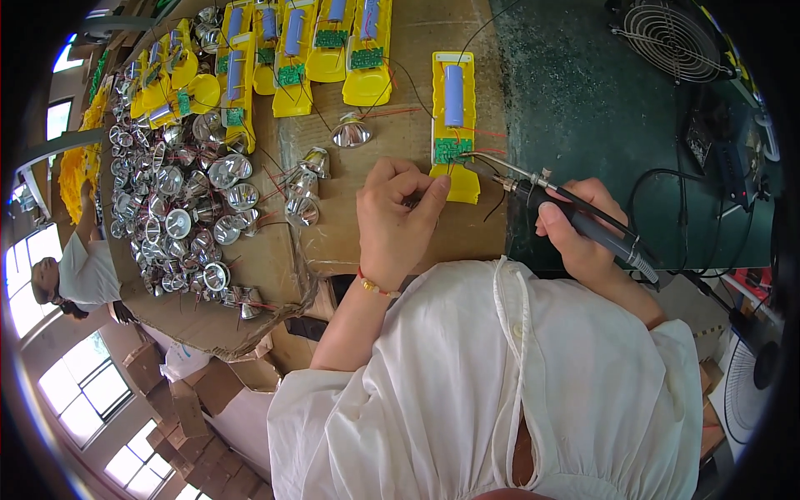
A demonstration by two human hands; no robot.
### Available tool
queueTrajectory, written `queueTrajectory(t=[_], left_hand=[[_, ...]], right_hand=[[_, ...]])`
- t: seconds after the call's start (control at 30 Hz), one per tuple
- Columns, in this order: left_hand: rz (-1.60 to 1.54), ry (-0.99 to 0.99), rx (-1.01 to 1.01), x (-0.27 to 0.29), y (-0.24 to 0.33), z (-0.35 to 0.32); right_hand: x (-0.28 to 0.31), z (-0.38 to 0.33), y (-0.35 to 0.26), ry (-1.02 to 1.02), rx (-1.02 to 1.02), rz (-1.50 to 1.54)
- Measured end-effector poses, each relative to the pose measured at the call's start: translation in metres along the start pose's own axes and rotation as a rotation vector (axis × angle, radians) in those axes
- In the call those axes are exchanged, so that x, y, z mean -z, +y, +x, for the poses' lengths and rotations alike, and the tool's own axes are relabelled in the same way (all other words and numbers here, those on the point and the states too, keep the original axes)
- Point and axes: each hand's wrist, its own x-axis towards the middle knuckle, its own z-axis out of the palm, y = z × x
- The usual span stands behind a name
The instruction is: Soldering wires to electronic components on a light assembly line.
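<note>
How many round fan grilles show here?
2: a silver round wire grille at upper right and a white fan grille at lower right, partly covered; others may be hidden.

a dark green table (pixel 567 92) takes up the right side, with brown cardboard (pixel 333 242) to its left. near the cardboard's right edge lies one yellow shell (pixel 467 193). more yellow shells (pixel 367 87) lie in a row along the far side. a heap of silver cups (pixel 177 223) covers the left part, and a single cup (pixel 352 132) sits just beside the row. a round wire grille (pixel 671 40) rests on the table's far right.
</note>
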Motion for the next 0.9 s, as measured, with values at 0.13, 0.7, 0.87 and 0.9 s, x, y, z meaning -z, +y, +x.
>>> queueTrajectory(t=[0.13, 0.7, 0.87, 0.9], left_hand=[[-0.069, 0.016, 0.039, -0.0004, 0.0022, 0.0003], [-0.055, -0.019, 0.066, -0.0003, 0.0036, 0.0007], [-0.081, 0.0, 0.052, 0.0001, 0.0047, 0.0019], [-0.077, 0.001, 0.04, -0.0002, 0.0035, 0.0028]], right_hand=[[-0.0027, 0.0017, -0.0035, -0.023, -0.011, -0.011], [-0.0027, 0.0002, 0.0005, 0.045, -0.026, 0.149], [-0.006, 0.0045, 0.0018, 0.047, -0.022, 0.134], [-0.0068, 0.0054, 0.0017, 0.043, -0.027, 0.14]])
